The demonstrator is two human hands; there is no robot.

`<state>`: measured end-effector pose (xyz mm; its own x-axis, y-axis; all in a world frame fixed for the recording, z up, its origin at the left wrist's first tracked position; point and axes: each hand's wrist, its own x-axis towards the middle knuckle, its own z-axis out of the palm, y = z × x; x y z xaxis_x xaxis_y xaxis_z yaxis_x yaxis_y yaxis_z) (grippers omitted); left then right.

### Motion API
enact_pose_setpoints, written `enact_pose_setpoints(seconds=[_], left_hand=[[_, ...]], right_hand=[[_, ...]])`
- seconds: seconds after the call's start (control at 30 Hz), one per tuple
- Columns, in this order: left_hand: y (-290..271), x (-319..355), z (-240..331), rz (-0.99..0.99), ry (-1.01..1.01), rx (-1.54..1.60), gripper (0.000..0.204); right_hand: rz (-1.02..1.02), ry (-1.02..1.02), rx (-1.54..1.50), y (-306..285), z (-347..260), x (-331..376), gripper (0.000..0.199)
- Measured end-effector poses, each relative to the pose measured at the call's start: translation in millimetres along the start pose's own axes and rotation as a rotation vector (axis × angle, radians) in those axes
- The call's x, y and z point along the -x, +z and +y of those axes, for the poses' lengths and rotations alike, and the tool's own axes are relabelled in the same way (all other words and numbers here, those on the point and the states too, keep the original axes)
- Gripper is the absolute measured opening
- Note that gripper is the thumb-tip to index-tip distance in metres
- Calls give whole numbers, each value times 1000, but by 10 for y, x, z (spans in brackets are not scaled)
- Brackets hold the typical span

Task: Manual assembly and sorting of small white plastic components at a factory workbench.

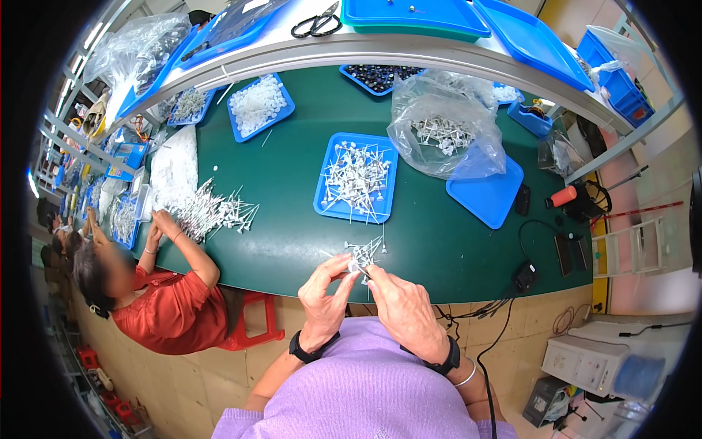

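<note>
At the table's near edge, my left hand (326, 287) pinches a small white round-headed part (354, 266) between thumb and fingertips. Close on its right, my right hand (401, 301) has its thumb and forefinger pressed together beside that part; what they grip is too small to make out. Just beyond my fingertips lies a small heap of white thin-stemmed parts (367, 249). Farther out, a blue tray (319, 199) holds a pile of similar stemmed parts (356, 175).
A clear plastic bag (409, 150) of stemmed parts overlaps a blue tray (486, 192) on the right. At left, a co-worker in a red top (172, 311) handles a large heap of parts (219, 211). A shelf edge (307, 55) crosses above the green table (278, 252).
</note>
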<state>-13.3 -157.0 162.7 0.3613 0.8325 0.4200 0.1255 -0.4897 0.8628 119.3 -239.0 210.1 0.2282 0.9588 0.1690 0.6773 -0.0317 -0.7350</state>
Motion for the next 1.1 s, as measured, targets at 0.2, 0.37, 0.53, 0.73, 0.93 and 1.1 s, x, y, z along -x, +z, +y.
enact_pose_setpoints(seconds=[0.2, 0.37, 0.53, 0.73, 0.93, 1.1], left_hand=[[7, 11, 27, -4, 4, -7, 26], [12, 24, 32, -4, 1, -10, 25], [9, 32, 50, -8, -6, -18, 25], [15, 30, 55, 1, 11, -25, 25], [16, 28, 45, -1, 12, -31, 25], [18, 17, 40, -5, 7, -34, 24]], right_hand=[[3, -2, -10, 3, -4, 12, 18], [11, -14, -2, -3, -23, 27, 17], [-4, -10, 40, -7, -25, 38, 18], [-6, -6, 40, -9, -24, 42, 19], [-10, -6, 10, -3, -9, 39, 21], [-6, -2, 2, -2, -12, 31, 18]])
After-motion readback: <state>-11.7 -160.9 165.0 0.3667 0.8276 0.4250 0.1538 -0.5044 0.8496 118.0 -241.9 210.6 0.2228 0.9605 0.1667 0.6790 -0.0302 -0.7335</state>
